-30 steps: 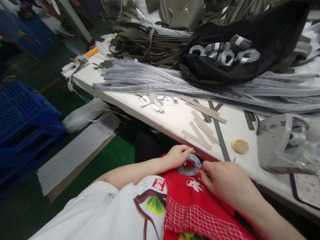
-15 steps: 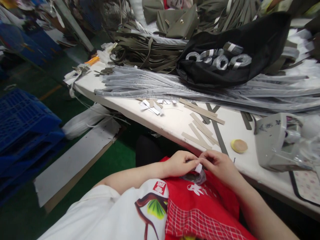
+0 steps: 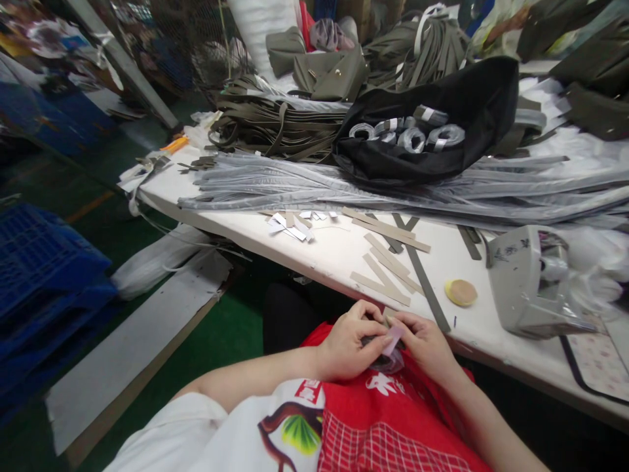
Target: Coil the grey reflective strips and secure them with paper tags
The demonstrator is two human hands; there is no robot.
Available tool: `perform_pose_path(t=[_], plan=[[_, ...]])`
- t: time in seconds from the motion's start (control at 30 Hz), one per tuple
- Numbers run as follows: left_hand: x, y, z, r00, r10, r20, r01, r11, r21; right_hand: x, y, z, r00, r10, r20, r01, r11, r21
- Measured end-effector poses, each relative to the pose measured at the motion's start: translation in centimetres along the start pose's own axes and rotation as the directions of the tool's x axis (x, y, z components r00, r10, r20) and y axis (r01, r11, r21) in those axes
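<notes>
Over my lap, my left hand grips a small coiled strap in clear plastic wrap, partly hidden by the fingers. My right hand is close against it, thumb and fingers pinching a pale paper strip that lies across the coil. On the table just beyond my hands are loose tan strips and a long dark grey strap. Several finished-looking coils with paper bands rest in a black cloth bag farther back.
A tape dispenser and a round yellow-edged disc stand at the right on the white table. Plastic-wrapped straps stretch across it, behind white paper pieces. Blue pallets are stacked at left. Another person's arm shows at far right.
My hands have shifted slightly, and the left hand now wraps more round the coil. More of the paper strip shows between my hands. The view has tilted up a little.
</notes>
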State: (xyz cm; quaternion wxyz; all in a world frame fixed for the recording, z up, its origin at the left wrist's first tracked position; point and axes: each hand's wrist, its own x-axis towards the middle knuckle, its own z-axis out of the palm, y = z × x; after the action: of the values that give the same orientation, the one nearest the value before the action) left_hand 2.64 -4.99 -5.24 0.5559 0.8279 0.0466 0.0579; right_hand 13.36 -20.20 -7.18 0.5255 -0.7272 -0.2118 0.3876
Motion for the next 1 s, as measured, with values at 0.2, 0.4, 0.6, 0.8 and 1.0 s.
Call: perform_pose_path(t=[0.2, 0.4, 0.6, 0.8, 1.0], plan=[[1.2, -1.1, 0.6, 0.958, -0.283, 0.037, 0.284, 0.959, -0.018, -0.3, -1.2, -1.6, 0.996, -0.029, 0.087, 0.041, 0.988, -0.146], [1.4, -0.2, 1.1, 0.96, -0.279, -0.018, 0.279, 0.96, 0.003, -0.3, -2.0, -2.6, 0.984, 0.062, 0.168, -0.035, 0.987, -0.159], [1.2, 0.7, 1.1, 0.962, -0.271, -0.029, 0.272, 0.962, 0.026, -0.1, -2.3, -2.8, 0.977, 0.087, 0.195, -0.064, 0.991, -0.12], [1.8, -0.2, 0.3, 0.894, -0.387, 0.226, 0.406, 0.913, -0.043, -1.7, -1.6, -1.9, 0.992, -0.114, 0.061, 0.129, 0.899, -0.418], [3.4, -1.2, -0.4, 0.764, -0.389, 0.515, 0.644, 0.518, -0.563, -4.0, 0.4, -1.1, 0.825, -0.555, 0.104, 0.45, 0.536, -0.714]])
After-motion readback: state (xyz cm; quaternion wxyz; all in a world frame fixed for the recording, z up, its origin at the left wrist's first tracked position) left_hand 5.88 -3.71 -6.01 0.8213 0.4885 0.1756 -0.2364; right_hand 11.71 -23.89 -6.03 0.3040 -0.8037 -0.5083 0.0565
